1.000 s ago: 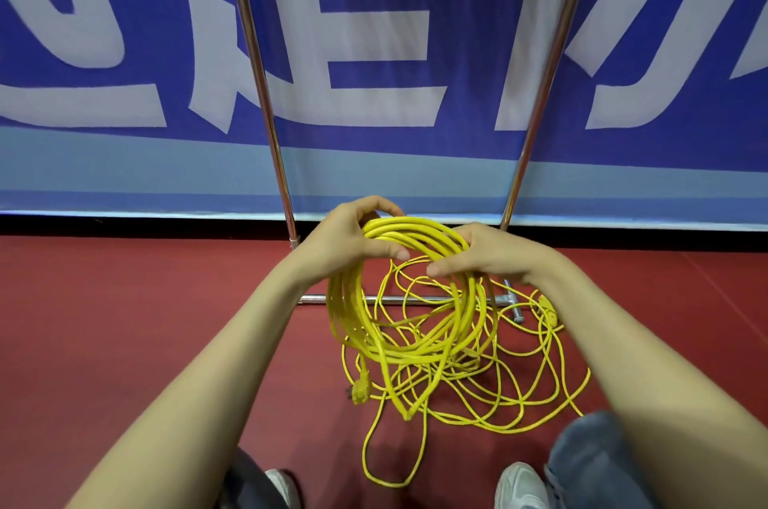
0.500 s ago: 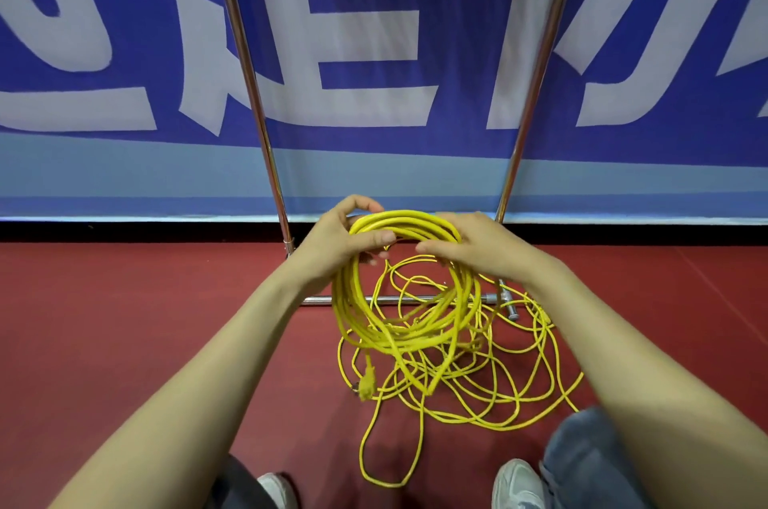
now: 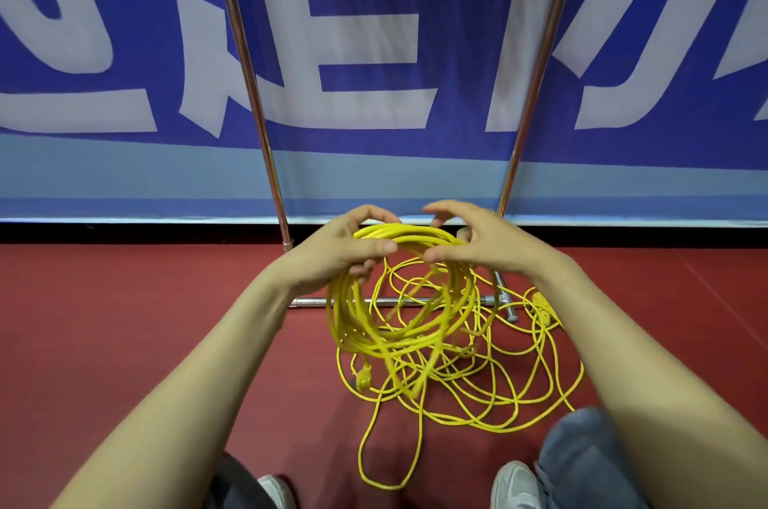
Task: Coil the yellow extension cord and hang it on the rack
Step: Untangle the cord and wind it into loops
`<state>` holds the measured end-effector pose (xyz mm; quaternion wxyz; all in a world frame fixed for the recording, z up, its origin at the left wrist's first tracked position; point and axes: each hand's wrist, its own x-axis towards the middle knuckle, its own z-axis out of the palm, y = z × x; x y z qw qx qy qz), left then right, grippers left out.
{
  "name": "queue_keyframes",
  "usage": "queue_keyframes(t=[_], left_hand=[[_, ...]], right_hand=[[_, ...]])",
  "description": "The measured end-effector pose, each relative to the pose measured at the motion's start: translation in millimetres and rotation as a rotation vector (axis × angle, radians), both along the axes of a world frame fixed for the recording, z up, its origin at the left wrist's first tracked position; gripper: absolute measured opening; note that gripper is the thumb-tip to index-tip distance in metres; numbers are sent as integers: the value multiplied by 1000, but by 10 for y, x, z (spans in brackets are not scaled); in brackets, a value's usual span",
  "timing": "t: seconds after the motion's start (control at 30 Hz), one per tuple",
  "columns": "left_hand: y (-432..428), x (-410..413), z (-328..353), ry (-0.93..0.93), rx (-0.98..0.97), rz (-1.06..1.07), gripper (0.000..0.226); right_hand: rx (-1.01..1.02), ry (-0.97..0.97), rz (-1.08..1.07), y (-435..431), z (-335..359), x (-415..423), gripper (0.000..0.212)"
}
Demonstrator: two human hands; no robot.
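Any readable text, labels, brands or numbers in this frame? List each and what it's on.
Banner: big white strokes on blue, cropped by the frame's top edge; no character reads whole.
Yellow cord: no print legible.
Rack: no label visible.
Shoes: no brand visible.
So nothing here can be quoted.

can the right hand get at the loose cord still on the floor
Probably yes: the loose strands lie uncovered on the floor just below the right hand; only the coil in the left hand overlaps some.
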<state>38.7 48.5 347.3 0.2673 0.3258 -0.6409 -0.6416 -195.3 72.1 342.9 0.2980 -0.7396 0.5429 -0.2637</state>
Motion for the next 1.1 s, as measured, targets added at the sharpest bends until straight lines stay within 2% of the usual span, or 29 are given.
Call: queue_keyframes(t=[0.07, 0.2, 0.27, 0.37, 0.6, 0.67, 0.77, 0.83, 0.9, 1.03, 1.1], left_hand=[[-19, 32, 38, 17, -46, 49, 28], [-71, 182, 148, 137, -120, 236, 28], [-110, 278, 161, 203, -137, 338, 28], [-142, 360, 130, 229, -148, 361, 24], [-110, 356, 267, 440, -183, 438, 19], [-86, 309, 321, 445, -222, 455, 12], [-70, 261, 367, 468, -251, 515, 11], [-79, 284, 373, 496, -261, 569, 6], [-96, 320, 366, 529, -253, 613, 5], [-81, 303, 377, 575, -234, 615, 7], [-65, 267, 385, 588, -238, 611, 7]], right_hand=[[29, -84, -43, -1, 22, -128, 60], [60, 140, -66, -55, -203, -472, 38], [104, 110, -118, -74, -368, -581, 28], [99, 83, -232, -102, -491, -537, 24], [280, 88, -208, -199, -903, -244, 11], [331, -9, -229, -209, -1005, -150, 15], [399, -321, -266, -222, -1000, -71, 19], [389, -443, -255, -202, -932, -112, 15], [358, -360, -206, -175, -903, -162, 19], [360, 72, -173, -166, -1062, -143, 19], [386, 112, -258, -181, -1150, -143, 14]])
